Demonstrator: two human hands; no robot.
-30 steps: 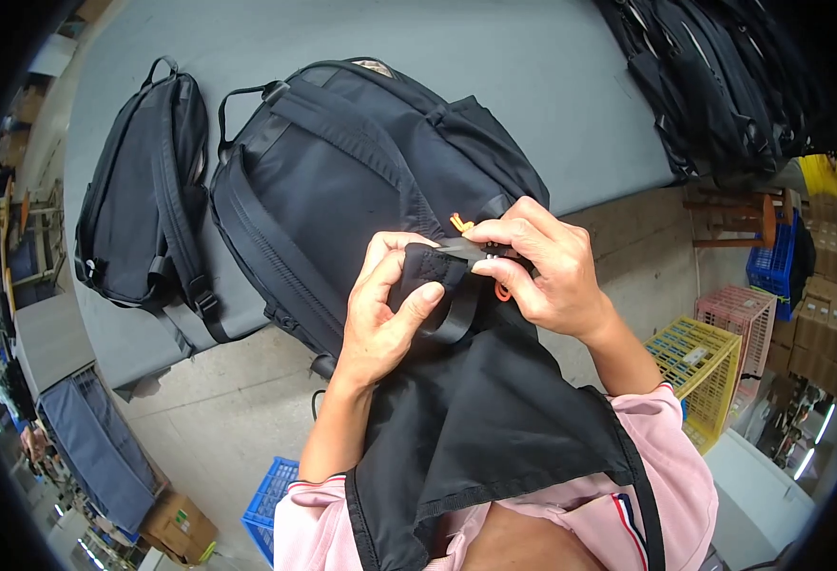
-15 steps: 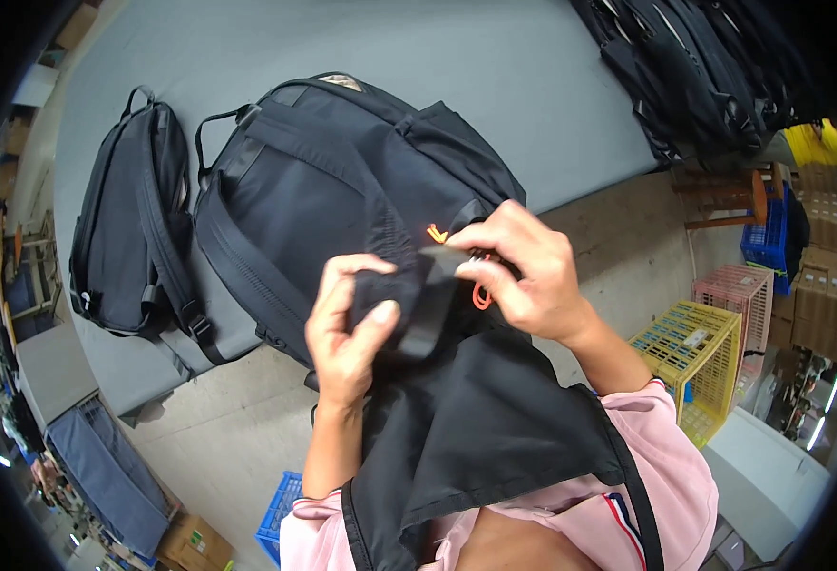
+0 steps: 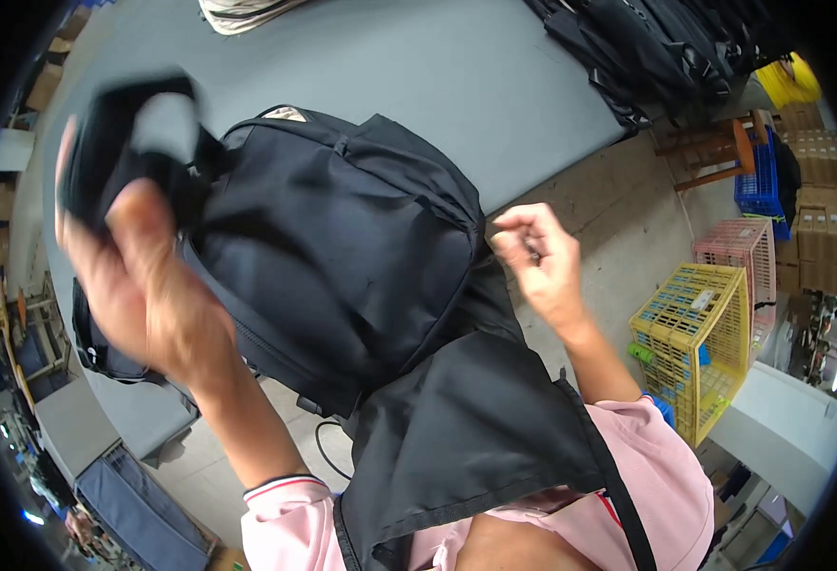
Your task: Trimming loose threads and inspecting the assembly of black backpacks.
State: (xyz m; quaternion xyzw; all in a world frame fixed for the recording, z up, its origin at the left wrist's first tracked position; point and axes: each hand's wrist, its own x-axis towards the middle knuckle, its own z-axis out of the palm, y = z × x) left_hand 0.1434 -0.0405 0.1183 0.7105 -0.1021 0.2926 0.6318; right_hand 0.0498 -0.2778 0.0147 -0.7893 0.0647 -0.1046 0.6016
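A black backpack point(image 3: 342, 247) lies on the grey table point(image 3: 390, 57) in front of me. My left hand point(image 3: 152, 295), smeared by motion, is raised at the backpack's left side. A black shoulder strap point(image 3: 105, 143), also blurred, loops up between its thumb and fingers. To the right of the backpack, clear of it, my right hand point(image 3: 542, 262) has its fingers curled in. Something small and dark shows inside them, too small to name. A second black backpack point(image 3: 105, 347) lies at the left, mostly hidden behind my left hand and forearm.
Several black backpacks point(image 3: 656, 48) are piled at the table's far right. A beige bag point(image 3: 247, 14) lies at the far edge of view. Off the table's right side stand a wooden stool point(image 3: 713, 157), a yellow crate point(image 3: 690, 333) and a pink crate point(image 3: 742, 249).
My left hand has swung up and left with the strap. My right hand has moved slightly right, away from the backpack; the orange cord by it no longer shows. The beige bag has come into view.
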